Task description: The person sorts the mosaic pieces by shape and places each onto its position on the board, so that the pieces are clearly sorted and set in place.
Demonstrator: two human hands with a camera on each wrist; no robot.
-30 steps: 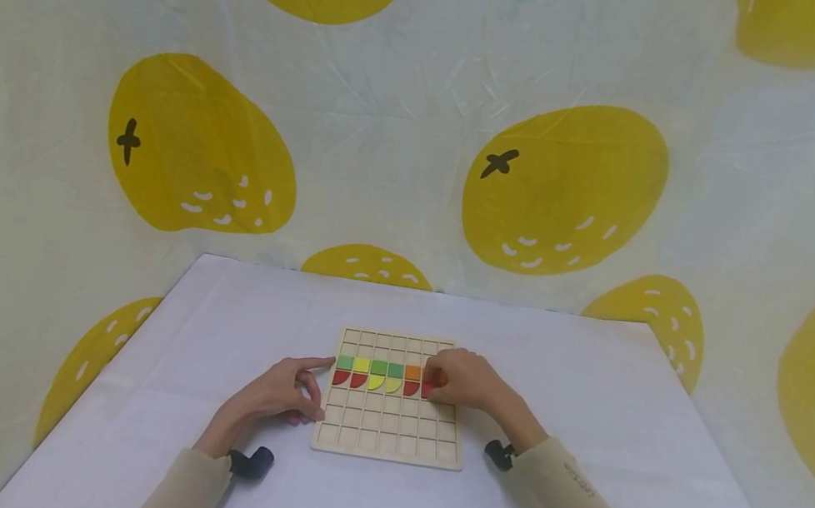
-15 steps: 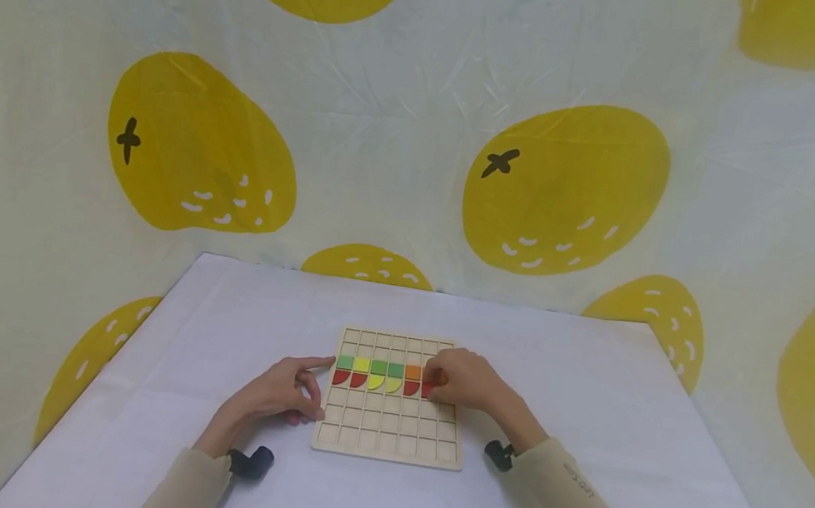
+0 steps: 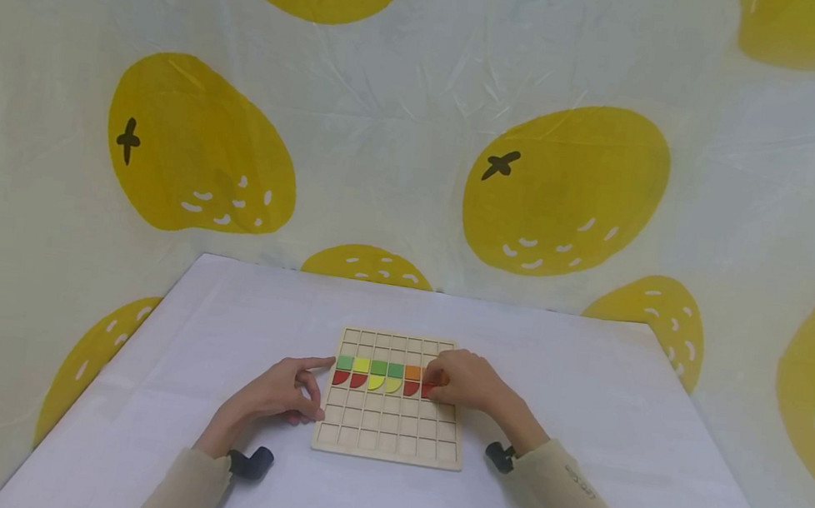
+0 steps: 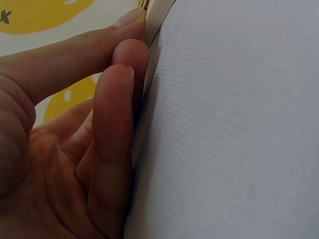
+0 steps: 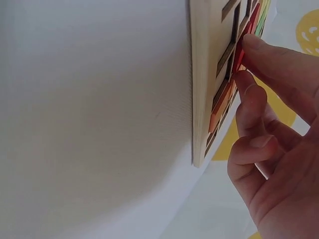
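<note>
A square wooden grid board (image 3: 386, 444) lies on the white table. Across it run a row with a green square tile (image 3: 379, 367) among green, yellow and orange ones, and below it a row of quarter-circle tiles, red and yellow. My left hand (image 3: 274, 390) touches the board's left edge with index finger and thumb; in the left wrist view its thumb (image 4: 124, 25) meets that edge. Over the board's right side, my right hand (image 3: 468, 381) pinches a red quarter-circle tile (image 5: 240, 54) in its cell. An orange tile (image 5: 219, 107) sits beside it, and the fingers partly hide both.
The white table (image 3: 561, 364) extends around the board. Behind it hangs a pale curtain (image 3: 388, 160) with large yellow fruit prints. Black wrist cameras (image 3: 251, 462) sit at both sleeve cuffs.
</note>
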